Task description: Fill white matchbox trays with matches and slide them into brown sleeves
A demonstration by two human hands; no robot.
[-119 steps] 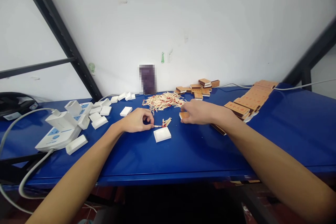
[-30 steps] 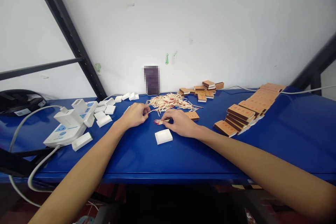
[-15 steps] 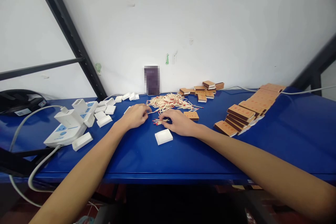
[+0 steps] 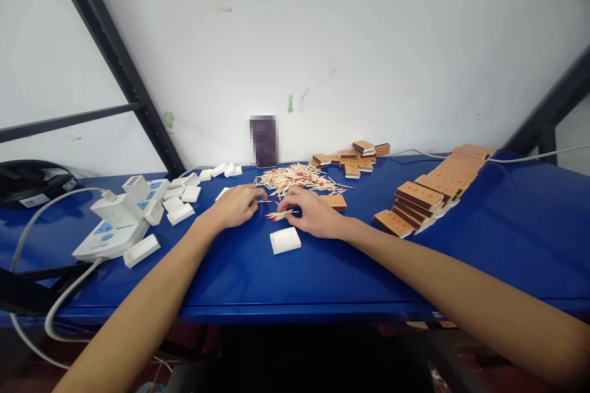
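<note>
My left hand [image 4: 240, 204] is closed, thumb and fingers pinched around a match [image 4: 265, 201] near the front of the match heap. To its right, my right hand [image 4: 312, 212] curls its fingers and thumb around a small bunch of red-tipped matches [image 4: 279, 215] lying low over the table. Behind both hands spreads a large heap of loose matches [image 4: 299, 178]. Just in front of my right hand lies a white matchbox tray [image 4: 286, 240], open side up. A brown matchbox [image 4: 334, 202] sits beyond the right wrist.
Several white trays [image 4: 180, 214] lie at the left beside a white power strip [image 4: 110, 236] with cables. Closed matchboxes stand piled [image 4: 353, 156] by the wall, and more are stacked in a leaning row [image 4: 419, 196] at the right. A pixelated dark rectangle [image 4: 265, 141] leans against the wall.
The whole view has shifted slightly. My left fingers have drawn a match a little away from the heap, toward my right hand. My right hand stays around the small bunch.
</note>
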